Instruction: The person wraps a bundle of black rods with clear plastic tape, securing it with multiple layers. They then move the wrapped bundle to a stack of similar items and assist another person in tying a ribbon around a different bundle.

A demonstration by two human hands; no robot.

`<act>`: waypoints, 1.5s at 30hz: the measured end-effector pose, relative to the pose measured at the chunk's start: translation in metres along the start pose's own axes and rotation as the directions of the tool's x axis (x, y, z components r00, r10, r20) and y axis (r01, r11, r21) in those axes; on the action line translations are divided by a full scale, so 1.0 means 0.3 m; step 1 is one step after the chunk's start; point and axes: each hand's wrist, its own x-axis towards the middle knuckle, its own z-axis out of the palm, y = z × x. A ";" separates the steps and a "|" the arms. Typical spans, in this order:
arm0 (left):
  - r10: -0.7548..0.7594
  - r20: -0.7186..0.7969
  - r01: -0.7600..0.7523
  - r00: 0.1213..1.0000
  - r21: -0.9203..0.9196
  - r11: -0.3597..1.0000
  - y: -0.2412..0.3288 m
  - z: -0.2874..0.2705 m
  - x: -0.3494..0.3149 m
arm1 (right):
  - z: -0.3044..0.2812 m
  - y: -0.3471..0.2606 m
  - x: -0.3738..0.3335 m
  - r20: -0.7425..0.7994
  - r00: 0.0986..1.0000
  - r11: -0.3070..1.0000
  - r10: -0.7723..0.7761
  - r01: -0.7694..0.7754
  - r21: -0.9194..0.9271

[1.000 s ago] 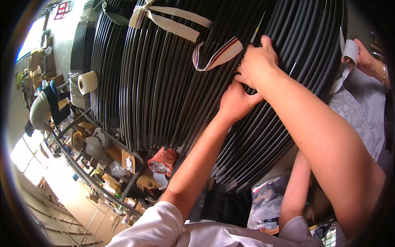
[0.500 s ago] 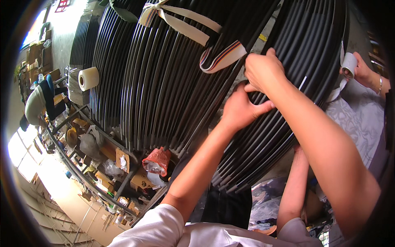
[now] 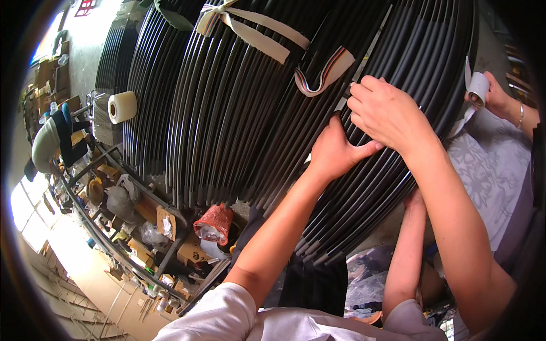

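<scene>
Long black tubes lie side by side in thick bundles. My left hand (image 3: 334, 149) is closed around the edge of the right-hand bundle (image 3: 341, 213), thumb across the top and fingers down in the gap. Lower right, my right hand (image 3: 416, 199) is at the underside of that bundle, its fingers hidden. A co-worker's hand (image 3: 389, 112) bends over the tubes just above my left hand. Farther right, the co-worker's other hand (image 3: 497, 95) holds a small pale roll (image 3: 479, 88), with a strip hanging from it. A loose striped fabric strap (image 3: 327, 77) curls on the tubes nearby.
Another strap (image 3: 267, 34) is tied round the left bundle. A roll of clear film (image 3: 122, 107) sits at its left. A metal rack (image 3: 162, 264) with bags and boxes, and a red bag (image 3: 214, 224), lie lower left. Someone (image 3: 48, 142) bends over at far left.
The co-worker's near hand has moved slightly right and down, and its fingers are bent differently. The loose strap has shifted to the right. My hands stay nearly in place.
</scene>
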 end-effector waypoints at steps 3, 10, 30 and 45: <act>0.029 -0.042 -0.028 0.999 0.009 1.000 -0.016 0.007 0.004 | -0.027 0.007 -0.013 -0.070 0.998 0.996 -0.008 0.001 -0.091; 0.136 -0.140 -0.136 0.981 0.011 0.991 -0.052 0.028 0.020 | 0.013 -0.004 -0.056 -0.013 1.000 0.998 0.022 -0.022 0.053; 0.397 -0.375 -0.200 0.838 0.465 0.863 0.040 0.112 -0.141 | 0.092 -0.011 0.055 0.353 0.935 0.916 0.038 -0.174 0.361; 0.203 -0.452 -0.053 0.869 0.322 0.945 0.054 0.140 -0.033 | 0.244 -0.022 0.053 0.212 0.964 0.809 0.160 -0.251 0.532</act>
